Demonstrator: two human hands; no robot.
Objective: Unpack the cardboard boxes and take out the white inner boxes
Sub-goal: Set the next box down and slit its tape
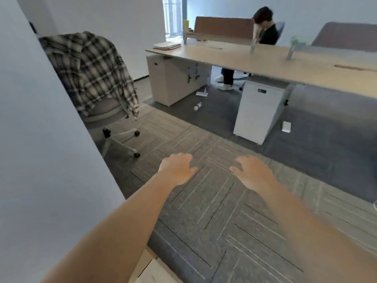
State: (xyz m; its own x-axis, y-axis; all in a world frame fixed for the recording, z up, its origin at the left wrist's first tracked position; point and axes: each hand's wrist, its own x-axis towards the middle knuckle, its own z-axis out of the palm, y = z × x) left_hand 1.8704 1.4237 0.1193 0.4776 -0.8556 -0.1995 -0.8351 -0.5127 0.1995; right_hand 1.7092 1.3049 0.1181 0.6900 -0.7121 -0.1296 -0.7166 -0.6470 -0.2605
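left hand empty, fingers loosely curled | right hand same | no boxes in view | advice: locate a box before reaching

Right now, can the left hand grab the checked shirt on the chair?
Probably not. The left hand hangs open over the carpet, well short of the checked shirt on the chair. Nothing blocks it.

carpet ahead open (chair left)
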